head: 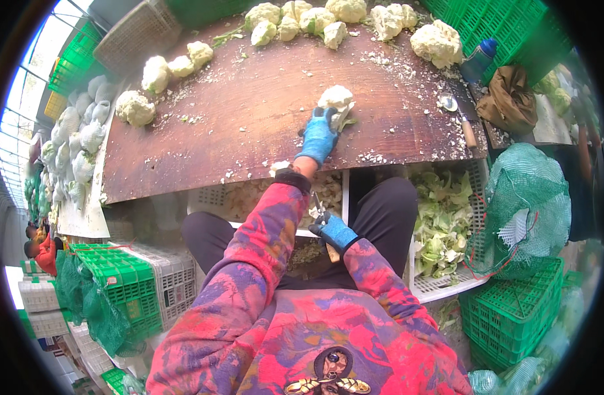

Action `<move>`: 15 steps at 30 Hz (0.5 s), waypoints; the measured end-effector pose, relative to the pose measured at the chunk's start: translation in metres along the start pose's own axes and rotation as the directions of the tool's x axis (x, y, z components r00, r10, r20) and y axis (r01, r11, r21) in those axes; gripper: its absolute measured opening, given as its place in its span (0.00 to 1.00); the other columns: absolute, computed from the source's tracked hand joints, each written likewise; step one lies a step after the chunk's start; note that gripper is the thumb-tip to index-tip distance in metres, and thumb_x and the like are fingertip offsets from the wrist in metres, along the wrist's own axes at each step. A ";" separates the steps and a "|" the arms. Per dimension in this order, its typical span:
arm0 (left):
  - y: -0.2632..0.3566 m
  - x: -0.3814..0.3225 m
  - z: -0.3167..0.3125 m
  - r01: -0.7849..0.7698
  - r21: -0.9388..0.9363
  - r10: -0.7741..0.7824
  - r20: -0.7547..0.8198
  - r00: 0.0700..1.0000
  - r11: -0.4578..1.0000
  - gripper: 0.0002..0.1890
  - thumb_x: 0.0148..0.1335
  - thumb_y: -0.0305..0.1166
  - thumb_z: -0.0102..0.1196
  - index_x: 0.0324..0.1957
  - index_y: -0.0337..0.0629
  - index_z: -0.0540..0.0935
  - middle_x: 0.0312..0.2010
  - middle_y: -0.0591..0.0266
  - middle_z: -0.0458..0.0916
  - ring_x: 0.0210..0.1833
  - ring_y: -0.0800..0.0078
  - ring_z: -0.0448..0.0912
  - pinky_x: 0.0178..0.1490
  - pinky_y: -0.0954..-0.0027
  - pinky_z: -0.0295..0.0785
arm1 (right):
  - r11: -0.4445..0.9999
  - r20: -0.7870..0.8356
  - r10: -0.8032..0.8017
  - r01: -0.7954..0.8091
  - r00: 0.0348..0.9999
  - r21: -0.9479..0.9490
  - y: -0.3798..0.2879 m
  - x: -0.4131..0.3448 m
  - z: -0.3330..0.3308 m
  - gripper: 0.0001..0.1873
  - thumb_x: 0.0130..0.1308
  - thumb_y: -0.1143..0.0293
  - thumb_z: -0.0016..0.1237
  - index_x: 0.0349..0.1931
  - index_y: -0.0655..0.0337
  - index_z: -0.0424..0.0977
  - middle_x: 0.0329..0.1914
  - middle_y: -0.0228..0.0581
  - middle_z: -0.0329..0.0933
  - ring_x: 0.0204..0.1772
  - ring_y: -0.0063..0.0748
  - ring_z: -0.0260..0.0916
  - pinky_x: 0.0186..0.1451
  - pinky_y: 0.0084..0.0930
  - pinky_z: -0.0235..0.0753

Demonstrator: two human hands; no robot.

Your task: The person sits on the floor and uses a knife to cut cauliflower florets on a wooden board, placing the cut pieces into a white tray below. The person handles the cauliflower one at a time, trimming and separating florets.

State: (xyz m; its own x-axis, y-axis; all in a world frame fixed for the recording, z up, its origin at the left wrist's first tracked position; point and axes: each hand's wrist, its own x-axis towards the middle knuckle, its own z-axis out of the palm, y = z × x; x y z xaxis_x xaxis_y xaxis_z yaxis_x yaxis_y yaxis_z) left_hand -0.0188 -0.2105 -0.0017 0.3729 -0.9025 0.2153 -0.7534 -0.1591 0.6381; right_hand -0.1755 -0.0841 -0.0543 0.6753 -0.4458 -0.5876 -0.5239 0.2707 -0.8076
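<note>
My left hand [320, 133], in a blue glove with dark fingertips, reaches over the wooden board [208, 133] and has its fingers on a cauliflower head [336, 97] that stands there with a bit of green leaf at its base. Close to my lap, my right hand [335, 231], gloved alike, grips the wooden handle of a knife [333, 253]; its blade points away from me, with a pale scrap beside it. Under the board's near edge, a white crate [345, 197] of cauliflower pieces sits between my knees. White crumbs lie scattered over the board.
More cauliflower heads [316, 20] line the board's far edge. At right lie a wood-handled tool [469, 132], a blue bottle [478, 60] and a brown cloth [508, 101]. A crate of leaves [442, 291] stands beside my right knee, near green netting [529, 207]. Green crates [119, 276] stand left.
</note>
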 end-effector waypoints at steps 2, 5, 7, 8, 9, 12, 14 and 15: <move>-0.019 -0.003 -0.013 -0.027 -0.052 0.027 -0.008 1.000 0.998 0.23 0.42 0.22 0.53 0.46 0.44 0.74 0.43 0.49 0.71 0.47 0.51 0.72 0.50 0.63 0.69 | 0.996 -0.154 -0.076 0.069 0.985 -0.050 -0.007 -0.005 -0.004 0.19 0.51 0.60 0.53 0.39 0.61 0.67 0.26 0.46 0.73 0.29 0.40 0.74 0.35 0.35 0.72; -0.044 -0.020 -0.039 -0.030 -0.093 0.027 -0.037 0.999 0.995 0.25 0.41 0.20 0.53 0.47 0.38 0.73 0.47 0.48 0.72 0.50 0.54 0.72 0.52 0.64 0.69 | 0.973 -0.296 -0.229 0.212 0.927 -0.090 -0.028 -0.012 -0.021 0.13 0.55 0.63 0.48 0.37 0.59 0.66 0.25 0.51 0.73 0.32 0.52 0.73 0.36 0.39 0.72; -0.053 -0.027 -0.049 0.033 -0.142 -0.029 0.034 0.999 0.989 0.27 0.40 0.20 0.54 0.49 0.34 0.71 0.48 0.48 0.73 0.52 0.56 0.72 0.53 0.66 0.68 | 0.950 -0.377 -0.277 0.194 0.884 -0.244 -0.053 0.001 -0.027 0.13 0.56 0.64 0.47 0.38 0.61 0.65 0.25 0.55 0.73 0.34 0.55 0.72 0.37 0.43 0.71; -0.055 -0.030 -0.051 0.032 -0.149 -0.026 0.042 0.999 0.988 0.27 0.40 0.20 0.54 0.49 0.34 0.71 0.48 0.48 0.73 0.52 0.56 0.72 0.54 0.66 0.68 | 0.925 -0.391 -0.328 0.209 0.860 -0.317 -0.064 0.008 -0.029 0.14 0.56 0.64 0.47 0.38 0.62 0.65 0.27 0.56 0.73 0.35 0.56 0.72 0.38 0.44 0.71; -0.057 -0.032 -0.053 0.019 -0.154 -0.012 0.043 0.999 0.988 0.28 0.40 0.20 0.54 0.50 0.33 0.71 0.48 0.48 0.73 0.52 0.56 0.73 0.54 0.66 0.68 | 0.904 -0.394 -0.358 0.208 0.846 -0.374 -0.074 0.017 -0.032 0.14 0.56 0.64 0.46 0.38 0.63 0.65 0.28 0.57 0.73 0.36 0.57 0.72 0.39 0.45 0.70; -0.059 -0.032 -0.050 -0.041 -0.134 0.041 -0.003 0.999 0.990 0.25 0.43 0.24 0.56 0.48 0.36 0.71 0.46 0.46 0.73 0.49 0.52 0.73 0.50 0.63 0.70 | 0.863 -0.410 -0.328 0.094 0.851 -0.496 -0.090 0.051 -0.033 0.16 0.56 0.65 0.46 0.40 0.67 0.64 0.31 0.57 0.74 0.39 0.55 0.72 0.42 0.43 0.72; -0.061 -0.031 -0.047 -0.011 -0.128 0.012 0.001 1.000 0.992 0.23 0.44 0.26 0.56 0.47 0.38 0.72 0.45 0.46 0.73 0.48 0.49 0.73 0.48 0.61 0.70 | 0.837 -0.411 -0.296 0.026 0.862 -0.547 -0.090 0.072 -0.036 0.16 0.55 0.66 0.46 0.41 0.67 0.65 0.32 0.57 0.75 0.40 0.54 0.73 0.43 0.43 0.72; -0.062 -0.030 -0.046 -0.005 -0.127 0.004 -0.006 1.000 0.992 0.24 0.43 0.25 0.55 0.47 0.36 0.72 0.45 0.46 0.74 0.49 0.52 0.73 0.50 0.63 0.70 | 0.830 -0.408 -0.280 0.005 0.869 -0.558 -0.088 0.081 -0.038 0.17 0.55 0.66 0.46 0.41 0.68 0.66 0.32 0.57 0.75 0.41 0.53 0.73 0.44 0.42 0.72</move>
State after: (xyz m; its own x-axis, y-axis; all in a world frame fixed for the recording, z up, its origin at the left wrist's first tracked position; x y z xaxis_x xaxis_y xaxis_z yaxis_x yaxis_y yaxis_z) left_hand 0.0412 -0.1549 -0.0134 0.3730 -0.9008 0.2222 -0.6804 -0.1028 0.7256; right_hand -0.0943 -0.1768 -0.0288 0.5216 -0.8114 -0.2636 -0.7208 -0.2539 -0.6449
